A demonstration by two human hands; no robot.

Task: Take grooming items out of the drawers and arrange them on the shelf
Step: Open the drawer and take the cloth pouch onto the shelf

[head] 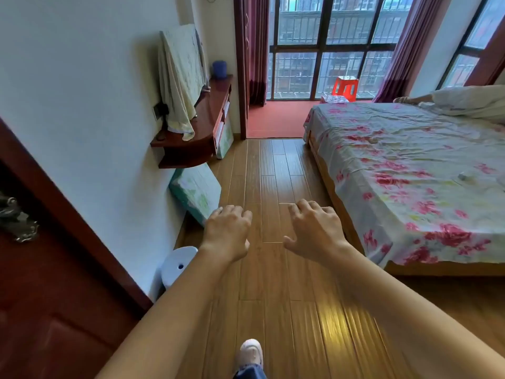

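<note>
Above the brown wooden plank floor (273, 170), both bare forearms reach forward side by side, palms turned down and wrists slightly raised. Each grip is released: the left hand (228, 231) hangs with its fingers loosely curled downward and nothing in it, and the right hand (314, 228) does the same, fingers a little more spread and thumb pointing toward the left hand. The two hands are near each other but apart. Relative to the left hand, the dark red wooden wall shelf (200, 124) with drawers along its front edge lies well ahead and to the left, fixed to the white wall; no grooming item can be made out on it or in either hand. On that shelf leans a flat screen draped in a pale green cloth (180, 77), and a blue cylindrical container (219, 69) stands at the shelf's far end. Just ahead and left of the left hand, a green-patterned flat box (195, 191) leans against the wall below the shelf. Close beside the left forearm, by the wall, stands a white round plastic stool (177, 265), and further left is a dark red wooden door (49, 296). To the right of the right hand is a bed with a pink-flowered white sheet (410, 170). Below the hands, between the forearms, a white shoe (250, 351) rests on the floor.
</note>
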